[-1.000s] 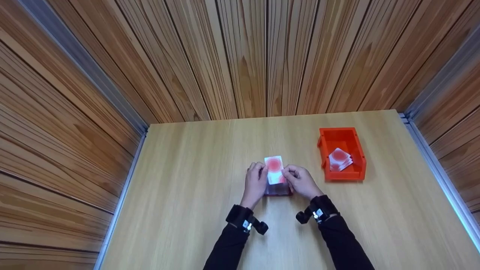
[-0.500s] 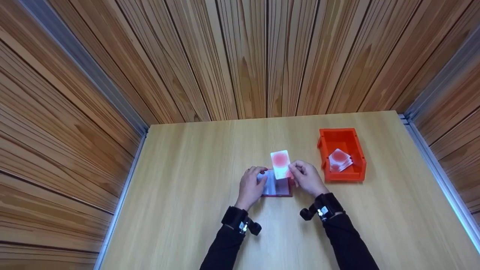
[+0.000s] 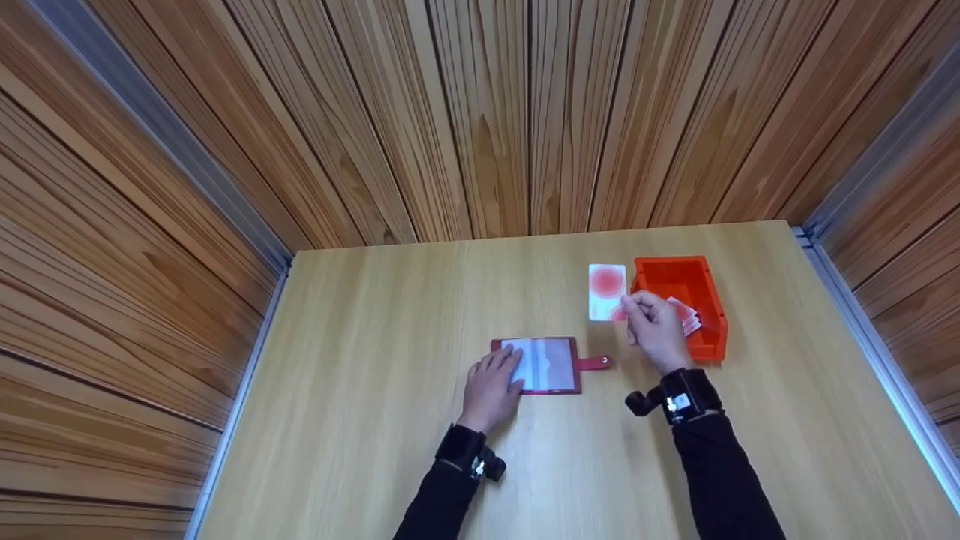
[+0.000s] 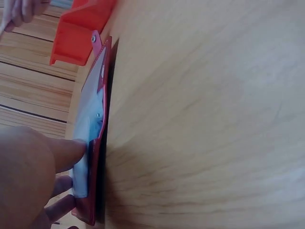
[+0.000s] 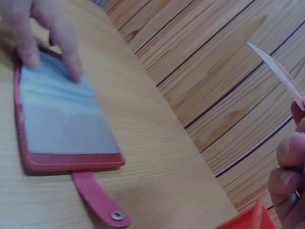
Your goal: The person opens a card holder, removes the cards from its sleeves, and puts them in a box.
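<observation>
A red card holder (image 3: 551, 365) lies spread out on the table, its clear plastic sleeves (image 5: 66, 126) showing and its snap strap (image 3: 595, 363) pointing right. My left hand (image 3: 491, 386) rests on its left side with fingers extended over the plastic. Up and to the right, my right hand (image 3: 655, 326) pinches a white card with red circles (image 3: 606, 289) by its lower right corner. That card is held above the table, just left of the orange bin (image 3: 716, 334). In the right wrist view the card (image 5: 281, 76) appears nearly edge-on.
Several similar cards (image 3: 686, 316) lie in the orange bin, partly hidden behind my right hand. A wood-plank wall (image 3: 487, 150) rises at the table's far edge, with metal rails (image 3: 247, 390) along the sides.
My right hand has carried the card from over the card holder up and right to the bin. The left hand has shifted left, and the holder now lies flat and uncovered.
</observation>
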A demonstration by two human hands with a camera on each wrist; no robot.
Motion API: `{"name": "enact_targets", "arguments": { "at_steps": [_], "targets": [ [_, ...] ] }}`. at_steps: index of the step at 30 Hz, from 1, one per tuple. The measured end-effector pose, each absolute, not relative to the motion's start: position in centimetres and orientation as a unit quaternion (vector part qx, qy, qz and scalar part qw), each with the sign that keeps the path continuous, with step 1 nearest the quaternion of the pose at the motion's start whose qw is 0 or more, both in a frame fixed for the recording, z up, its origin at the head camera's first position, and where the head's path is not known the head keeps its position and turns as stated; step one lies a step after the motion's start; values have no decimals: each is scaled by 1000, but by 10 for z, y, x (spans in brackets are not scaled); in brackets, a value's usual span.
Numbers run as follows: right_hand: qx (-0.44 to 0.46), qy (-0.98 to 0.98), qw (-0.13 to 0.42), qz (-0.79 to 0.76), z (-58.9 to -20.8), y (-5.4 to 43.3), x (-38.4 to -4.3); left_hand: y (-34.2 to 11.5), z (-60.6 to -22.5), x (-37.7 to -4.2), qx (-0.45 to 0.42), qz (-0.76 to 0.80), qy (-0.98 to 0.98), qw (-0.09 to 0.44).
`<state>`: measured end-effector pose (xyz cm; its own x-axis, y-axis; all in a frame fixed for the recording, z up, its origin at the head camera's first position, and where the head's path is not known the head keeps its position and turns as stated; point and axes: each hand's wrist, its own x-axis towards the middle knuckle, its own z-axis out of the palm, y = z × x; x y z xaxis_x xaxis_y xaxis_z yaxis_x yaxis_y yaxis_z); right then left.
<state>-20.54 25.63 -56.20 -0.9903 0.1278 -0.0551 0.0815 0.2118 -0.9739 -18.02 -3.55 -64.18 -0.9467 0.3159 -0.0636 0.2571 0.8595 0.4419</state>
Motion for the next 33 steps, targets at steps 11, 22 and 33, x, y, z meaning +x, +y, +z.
{"name": "enact_targets", "arguments": {
  "at_steps": [11, 22, 33],
  "targets": [
    [-150, -735, 109, 652, -554, 294, -210, -42, -639, -178, 184, 205, 960, 54],
    [-260, -785, 192, 529, -578, 332, -197, -45, -643, -176, 179, 202, 961, 56],
    [-310, -834, 116, 442, -601, 336, -192, -44, -642, -176, 177, 217, 958, 58]
  ]
}}
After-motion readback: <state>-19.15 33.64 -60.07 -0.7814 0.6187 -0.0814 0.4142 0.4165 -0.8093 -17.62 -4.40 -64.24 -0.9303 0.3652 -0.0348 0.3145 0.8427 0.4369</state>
